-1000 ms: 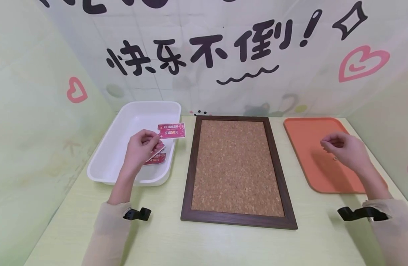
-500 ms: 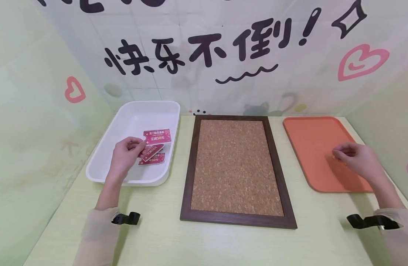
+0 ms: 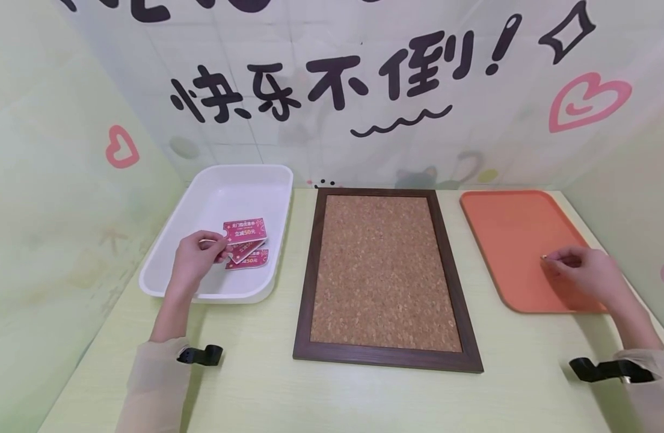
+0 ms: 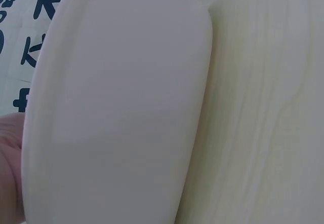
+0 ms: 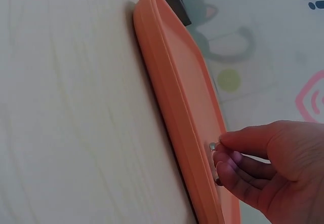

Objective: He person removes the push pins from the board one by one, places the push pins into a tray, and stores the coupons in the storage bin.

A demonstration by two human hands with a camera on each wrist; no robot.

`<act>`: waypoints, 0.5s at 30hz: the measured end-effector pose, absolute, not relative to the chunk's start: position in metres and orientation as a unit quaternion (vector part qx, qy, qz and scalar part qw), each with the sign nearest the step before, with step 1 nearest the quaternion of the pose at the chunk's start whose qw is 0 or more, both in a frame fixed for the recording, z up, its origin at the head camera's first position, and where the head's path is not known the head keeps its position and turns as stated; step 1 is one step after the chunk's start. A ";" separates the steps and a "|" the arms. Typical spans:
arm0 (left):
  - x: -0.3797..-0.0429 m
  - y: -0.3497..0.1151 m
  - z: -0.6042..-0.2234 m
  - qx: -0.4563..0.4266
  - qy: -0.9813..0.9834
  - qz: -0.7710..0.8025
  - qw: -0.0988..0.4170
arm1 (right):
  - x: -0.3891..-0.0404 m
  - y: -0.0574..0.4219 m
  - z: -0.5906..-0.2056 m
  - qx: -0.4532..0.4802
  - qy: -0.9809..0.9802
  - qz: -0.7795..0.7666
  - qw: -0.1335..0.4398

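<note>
My left hand (image 3: pixel 195 255) is over the white tub (image 3: pixel 164 252). Thumb and fingers pinch the left end of a pink coupon card (image 3: pixel 245 227). Beneath it lie a tilted second coupon (image 3: pixel 248 247) and a third coupon (image 3: pixel 252 260), overlapping in the tub. The left wrist view shows mostly the tub's outer wall (image 4: pixel 126 107), which hides the cards. Above the orange tray (image 3: pixel 513 228), my right hand (image 3: pixel 583 270) pinches a small shiny piece, seemingly a metal thumbtack (image 5: pixel 213 146), at its fingertips. A small dark spot lies just below it, too small to identify.
A cork board (image 3: pixel 386 270) in a dark wooden frame lies flat on the pale table (image 3: pixel 337 397), between tub and tray. A printed wall (image 3: pixel 332 150) rises behind everything. Side walls stand to the left and right.
My left hand has moved left and down with the coupon, bringing it low over the others in the tub. My right hand has lowered toward the tray, its fingertips now at the small shiny piece.
</note>
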State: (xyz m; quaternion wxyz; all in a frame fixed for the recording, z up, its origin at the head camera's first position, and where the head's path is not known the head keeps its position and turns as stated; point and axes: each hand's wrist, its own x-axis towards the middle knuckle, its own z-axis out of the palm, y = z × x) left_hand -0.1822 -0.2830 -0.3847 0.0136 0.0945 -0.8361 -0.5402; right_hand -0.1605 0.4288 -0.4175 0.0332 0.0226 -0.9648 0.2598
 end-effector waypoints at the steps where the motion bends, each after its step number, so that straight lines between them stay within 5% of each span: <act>1: -0.182 -0.284 -0.385 0.098 -0.836 -0.540 0.011 | -0.160 0.429 -0.418 0.020 -0.965 0.259 0.031; 15: -0.190 -0.292 -0.394 0.127 -0.844 -0.517 -0.065 | -0.158 0.429 -0.423 0.018 -0.964 0.263 0.025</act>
